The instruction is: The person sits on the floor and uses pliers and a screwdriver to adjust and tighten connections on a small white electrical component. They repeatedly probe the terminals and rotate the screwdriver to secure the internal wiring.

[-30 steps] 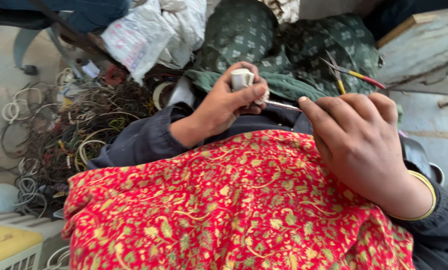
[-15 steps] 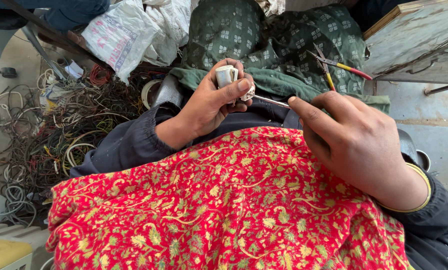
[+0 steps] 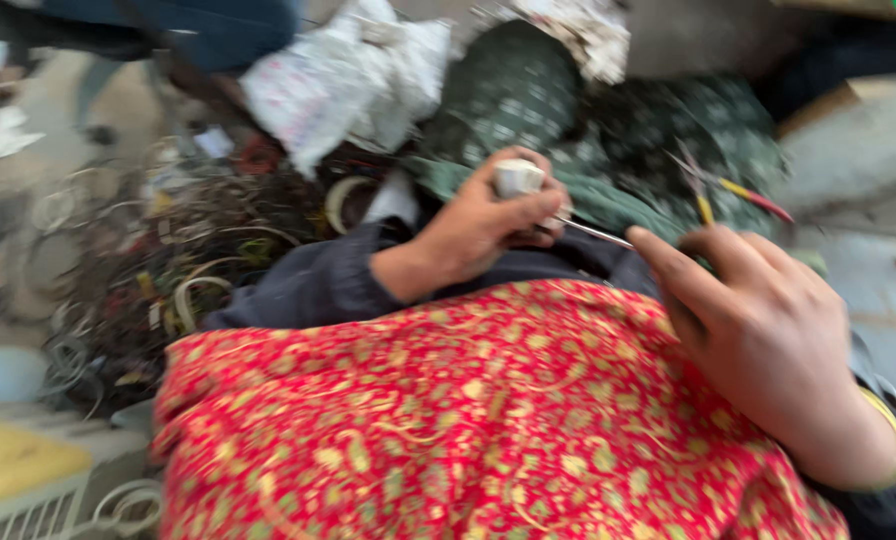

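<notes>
My left hand [image 3: 488,220] is closed around a small white plastic part [image 3: 518,178], held above my lap. My right hand [image 3: 758,330] grips a thin metal screwdriver [image 3: 593,232] whose tip points into that part. A red cloth with a gold pattern [image 3: 468,420] covers my lap under both hands. The picture is blurred by motion.
A heap of tangled wires and cables [image 3: 168,260] lies on the floor at the left. A white sack [image 3: 338,80] and green patterned cloth [image 3: 528,90] sit ahead. Pliers with red and yellow handles [image 3: 723,190] rest at the right. A yellow-topped crate [image 3: 18,470] stands at the lower left.
The view has shifted and blurred. Both hands keep their hold, with the screwdriver tip still at the white part.
</notes>
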